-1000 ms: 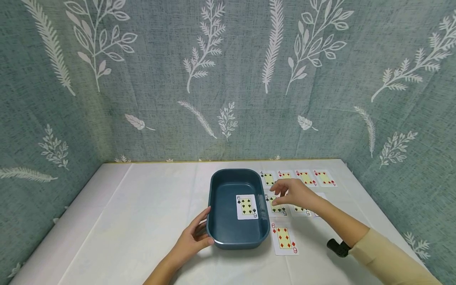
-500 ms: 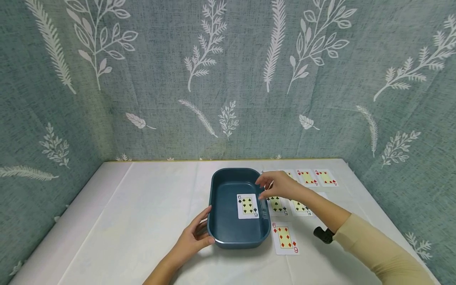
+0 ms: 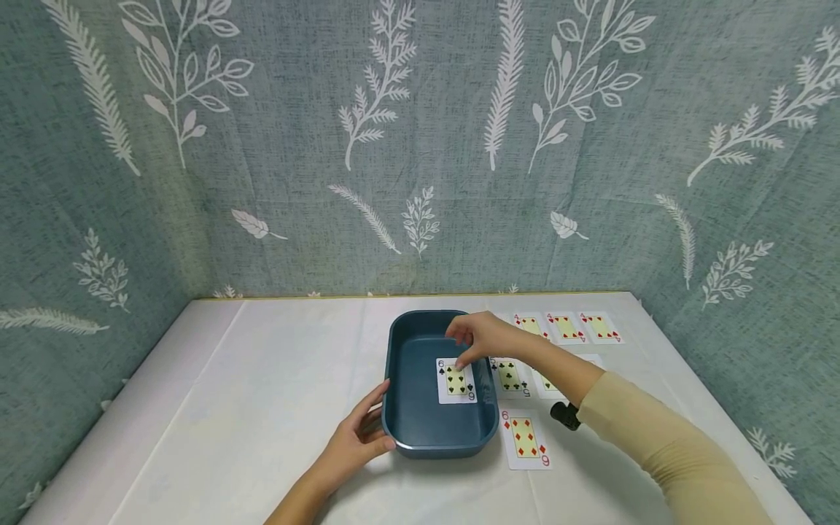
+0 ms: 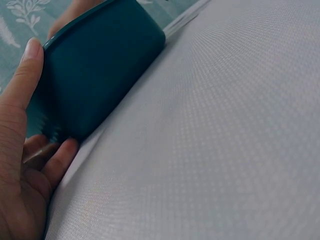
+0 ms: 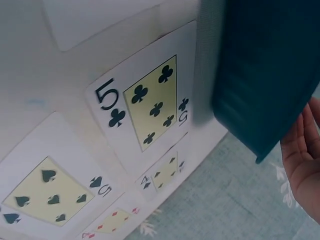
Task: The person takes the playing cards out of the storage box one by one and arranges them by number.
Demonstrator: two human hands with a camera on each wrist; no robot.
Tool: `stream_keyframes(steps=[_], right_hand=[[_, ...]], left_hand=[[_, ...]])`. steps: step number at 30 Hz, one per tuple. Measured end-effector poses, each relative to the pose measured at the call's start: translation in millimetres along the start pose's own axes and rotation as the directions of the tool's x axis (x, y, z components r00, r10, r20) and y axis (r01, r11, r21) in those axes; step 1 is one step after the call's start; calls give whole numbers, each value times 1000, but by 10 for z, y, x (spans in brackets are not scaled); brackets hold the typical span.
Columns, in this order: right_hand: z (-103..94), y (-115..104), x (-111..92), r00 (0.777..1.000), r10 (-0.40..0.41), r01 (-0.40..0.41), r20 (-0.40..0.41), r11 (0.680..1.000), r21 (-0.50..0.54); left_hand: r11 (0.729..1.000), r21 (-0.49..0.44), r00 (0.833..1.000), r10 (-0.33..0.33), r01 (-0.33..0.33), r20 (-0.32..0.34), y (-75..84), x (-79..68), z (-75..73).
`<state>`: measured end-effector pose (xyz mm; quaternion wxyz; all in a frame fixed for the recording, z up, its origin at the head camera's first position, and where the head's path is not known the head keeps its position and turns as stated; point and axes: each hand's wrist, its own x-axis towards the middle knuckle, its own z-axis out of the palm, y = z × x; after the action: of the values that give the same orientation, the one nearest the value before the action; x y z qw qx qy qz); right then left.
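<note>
A dark blue tray (image 3: 413,430) stands mid-table with a six of spades playing card (image 3: 453,392) lying face up inside it. My left hand (image 3: 351,445) grips the tray's near left corner. In the left wrist view, the thumb (image 4: 31,65) lies along the upper wall and bent fingertips touch low on it. My right hand (image 3: 479,337) hovers inside the tray over the card's upper edge, thumb and fingers bent but apart. Whether the thumb touches the card is unclear. Only part of the right hand (image 5: 305,160) shows beyond the tray in the right wrist view.
Right of the tray lie a six of diamonds (image 3: 526,441), a five of clubs (image 3: 509,378) and a row of fours (image 3: 566,328). The right forearm covers some cards. A black device (image 3: 566,415) is at the right wrist. Patterned cloth (image 3: 420,146) walls the white table.
My right hand has moved left from above the face-up cards, across the tray's right rim, to the six of spades. The left hand and the tray have stayed put.
</note>
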<state>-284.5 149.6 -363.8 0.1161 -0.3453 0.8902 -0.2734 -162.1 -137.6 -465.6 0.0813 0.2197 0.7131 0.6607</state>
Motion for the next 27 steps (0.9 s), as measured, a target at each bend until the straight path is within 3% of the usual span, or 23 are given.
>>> stream_keyframes(steps=[13, 22, 27], right_hand=[[95, 33, 286, 988, 107, -96, 109, 990, -101], [174, -7, 421, 964, 230, -180, 136, 935, -305], [247, -31, 460, 947, 268, -195, 175, 917, -348]], left_hand=[[1000, 6, 999, -30, 30, -35, 12, -4, 21], [999, -7, 999, -45, 45, -21, 35, 2, 20], [998, -17, 998, -62, 62, -25, 40, -2, 26]])
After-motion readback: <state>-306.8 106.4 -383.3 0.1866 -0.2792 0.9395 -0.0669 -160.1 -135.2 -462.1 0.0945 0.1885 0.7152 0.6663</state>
